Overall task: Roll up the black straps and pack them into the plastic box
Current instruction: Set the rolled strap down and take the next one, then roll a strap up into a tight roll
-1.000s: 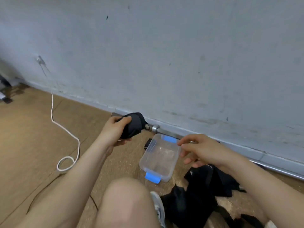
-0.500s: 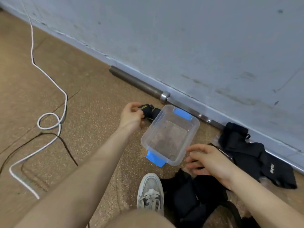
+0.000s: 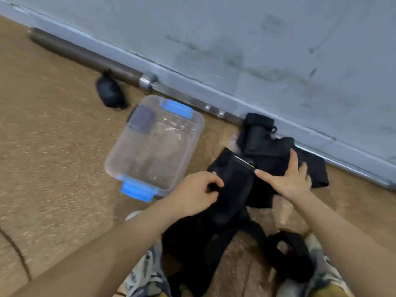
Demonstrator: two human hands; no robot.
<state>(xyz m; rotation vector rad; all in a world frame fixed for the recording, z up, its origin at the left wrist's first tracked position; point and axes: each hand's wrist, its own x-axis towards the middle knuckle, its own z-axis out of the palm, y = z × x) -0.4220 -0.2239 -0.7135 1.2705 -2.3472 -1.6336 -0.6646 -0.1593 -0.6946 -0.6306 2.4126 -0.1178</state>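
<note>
Sprawling on the floor (image 3: 53, 151) between the shoes (image 3: 145, 273) and the wall (image 3: 235, 35), the black straps (image 3: 232, 194) look soft, light and floppy; a free end seems the best place to start a roll. The wide one under the hands runs lengthwise from the shoes toward the wall. The plastic box (image 3: 199, 130) sits just left, lidless. The left hand (image 3: 197, 194) pinches that strap's edge; the right hand (image 3: 289, 179) presses flat, fingers spread. One rolled strap (image 3: 110, 92) lies beyond the box.
</note>
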